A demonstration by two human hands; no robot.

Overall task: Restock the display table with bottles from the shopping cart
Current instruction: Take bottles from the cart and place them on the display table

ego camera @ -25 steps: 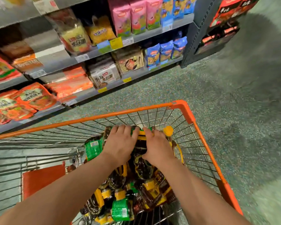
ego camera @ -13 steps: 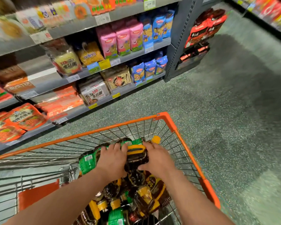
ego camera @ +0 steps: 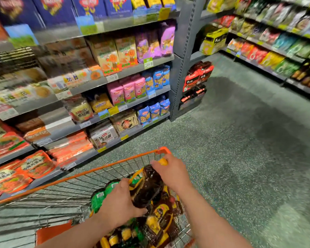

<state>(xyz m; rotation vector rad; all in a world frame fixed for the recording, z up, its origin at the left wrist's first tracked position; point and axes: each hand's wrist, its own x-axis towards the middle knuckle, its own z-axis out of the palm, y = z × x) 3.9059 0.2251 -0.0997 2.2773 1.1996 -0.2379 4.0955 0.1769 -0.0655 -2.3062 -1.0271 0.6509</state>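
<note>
Cart rim is sitting close to shelving running 9 to 12 o'clock; speckled floor is lying open from 1 to 4. Both hands are gripping one dark bottle above the pile in the basket: left hand curling round its base, right hand wrapping the yellow-capped neck. Remaining bottles are too jumbled to count.

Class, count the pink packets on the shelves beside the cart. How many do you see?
3 pink packets, side by side on one shelf: left, middle, right, next to blue packets. Others may be hidden behind them.
</note>
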